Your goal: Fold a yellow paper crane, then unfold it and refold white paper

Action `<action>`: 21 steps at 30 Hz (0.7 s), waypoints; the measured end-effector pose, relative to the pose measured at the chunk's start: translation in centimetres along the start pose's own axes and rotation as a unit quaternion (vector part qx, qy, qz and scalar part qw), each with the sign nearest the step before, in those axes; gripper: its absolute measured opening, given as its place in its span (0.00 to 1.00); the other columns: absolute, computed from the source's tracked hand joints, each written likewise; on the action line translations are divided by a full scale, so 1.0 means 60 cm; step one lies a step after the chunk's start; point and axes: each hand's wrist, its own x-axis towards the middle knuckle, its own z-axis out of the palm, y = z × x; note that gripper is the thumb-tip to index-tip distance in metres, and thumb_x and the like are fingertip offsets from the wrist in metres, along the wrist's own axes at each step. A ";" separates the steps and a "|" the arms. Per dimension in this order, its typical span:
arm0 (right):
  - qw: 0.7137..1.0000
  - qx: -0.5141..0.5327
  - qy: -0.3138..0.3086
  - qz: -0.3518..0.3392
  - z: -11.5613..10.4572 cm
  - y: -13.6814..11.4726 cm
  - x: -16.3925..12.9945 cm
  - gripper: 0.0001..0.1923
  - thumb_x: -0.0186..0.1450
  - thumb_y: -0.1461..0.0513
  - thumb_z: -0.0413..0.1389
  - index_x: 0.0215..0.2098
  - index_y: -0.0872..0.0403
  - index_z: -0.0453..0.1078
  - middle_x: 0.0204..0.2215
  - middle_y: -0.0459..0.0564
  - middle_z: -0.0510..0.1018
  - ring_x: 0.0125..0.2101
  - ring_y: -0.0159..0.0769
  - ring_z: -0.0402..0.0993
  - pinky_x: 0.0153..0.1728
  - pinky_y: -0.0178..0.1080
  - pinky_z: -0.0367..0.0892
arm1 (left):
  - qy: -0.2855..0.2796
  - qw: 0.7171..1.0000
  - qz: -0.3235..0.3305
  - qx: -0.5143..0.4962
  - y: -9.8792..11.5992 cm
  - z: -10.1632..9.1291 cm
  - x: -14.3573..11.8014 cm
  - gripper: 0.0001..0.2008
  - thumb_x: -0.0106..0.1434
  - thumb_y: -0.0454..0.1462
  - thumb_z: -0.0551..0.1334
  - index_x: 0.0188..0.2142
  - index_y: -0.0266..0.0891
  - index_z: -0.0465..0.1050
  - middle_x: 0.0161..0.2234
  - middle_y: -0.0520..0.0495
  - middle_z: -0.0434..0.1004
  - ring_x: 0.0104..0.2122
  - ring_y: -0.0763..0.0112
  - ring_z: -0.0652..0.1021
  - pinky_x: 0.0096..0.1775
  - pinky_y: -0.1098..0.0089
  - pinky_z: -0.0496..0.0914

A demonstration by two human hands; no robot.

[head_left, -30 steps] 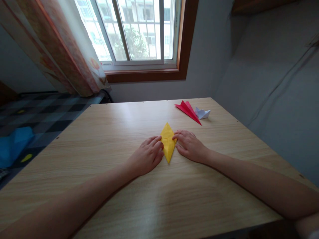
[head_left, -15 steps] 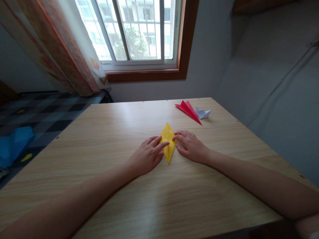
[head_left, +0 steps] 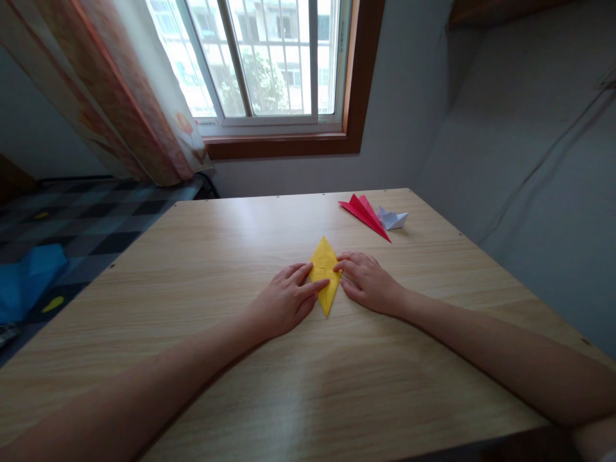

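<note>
A yellow folded paper [head_left: 326, 258], shaped like a long diamond with creases across its middle, lies flat on the wooden table between my hands. My left hand [head_left: 287, 298] touches its left edge, fingers apart, with one finger stretched over the paper's lower middle. On the other side, my right hand [head_left: 368, 282] rests palm down on the table with its fingertips on the paper's right edge. Its fingers are bent a little but apart. Neither hand grips the paper.
Towards the far right of the table [head_left: 216, 256] lie a red paper plane [head_left: 363, 215] and a white paper boat [head_left: 393, 220], side by side. A blue object [head_left: 33, 276] sits on a checked cloth [head_left: 91, 205] to the left. A window [head_left: 274, 64] is ahead.
The stretched finger of my left hand has slid slightly down over the yellow paper. My right hand stays in place.
</note>
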 end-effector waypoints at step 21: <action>1.000 0.019 0.016 -0.001 0.004 0.002 0.001 0.19 0.64 0.64 0.53 0.53 0.54 0.67 0.54 0.58 0.73 0.56 0.46 0.67 0.58 0.52 0.61 | 0.009 0.999 -0.032 -0.009 -0.003 0.008 -0.007 0.24 0.71 0.40 0.51 0.65 0.39 0.58 0.63 0.37 0.63 0.62 0.56 0.65 0.62 0.51 0.62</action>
